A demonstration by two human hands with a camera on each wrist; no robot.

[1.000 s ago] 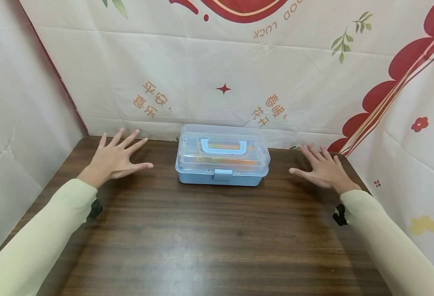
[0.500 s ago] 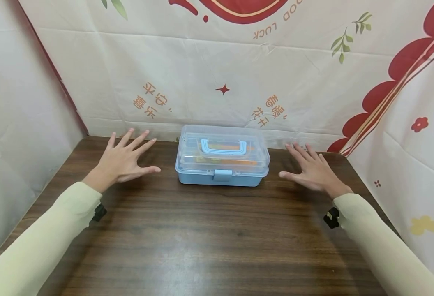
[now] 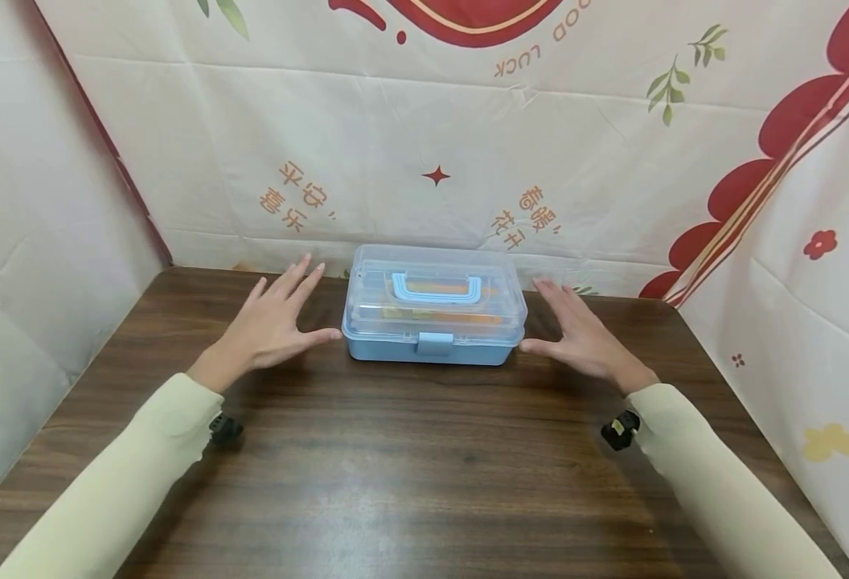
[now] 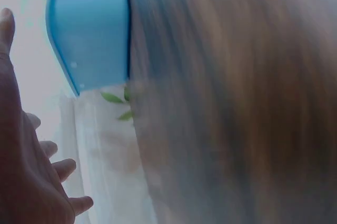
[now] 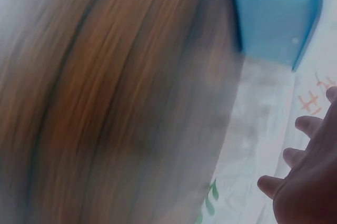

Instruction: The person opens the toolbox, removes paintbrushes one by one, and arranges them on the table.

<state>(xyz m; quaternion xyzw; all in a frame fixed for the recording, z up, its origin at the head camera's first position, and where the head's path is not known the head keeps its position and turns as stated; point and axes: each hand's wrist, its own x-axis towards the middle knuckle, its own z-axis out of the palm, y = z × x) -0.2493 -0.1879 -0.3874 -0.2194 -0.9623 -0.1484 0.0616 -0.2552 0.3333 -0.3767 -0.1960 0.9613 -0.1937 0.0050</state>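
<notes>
A light-blue plastic storage box (image 3: pixel 374 351) with a closed see-through lid sits at the back of the table. Its blue carry handle (image 3: pixel 436 298) lies folded on the lid, and a latch (image 3: pixel 435 344) is at the front. Orange and yellow items show through the lid. My left hand (image 3: pixel 268 322) is at the box's left side, fingers spread, thumb tip right at its corner. On the other side my right hand (image 3: pixel 584 334) has straight fingers, its thumb tip close to the right corner. Both wrist views show a blue side wall (image 4: pixel 92 29) of the box beyond the fingers.
The brown wood-grain table (image 3: pixel 395 482) reaches back to a white printed cloth (image 3: pixel 424 121) hanging right behind the box. More cloth hangs at the left (image 3: pixel 48 241) and right sides. Black wrist cameras are strapped under both sleeves.
Both hands have moved inward from the sides toward the box, the left one to the right and the right one to the left. The box has stayed in place.
</notes>
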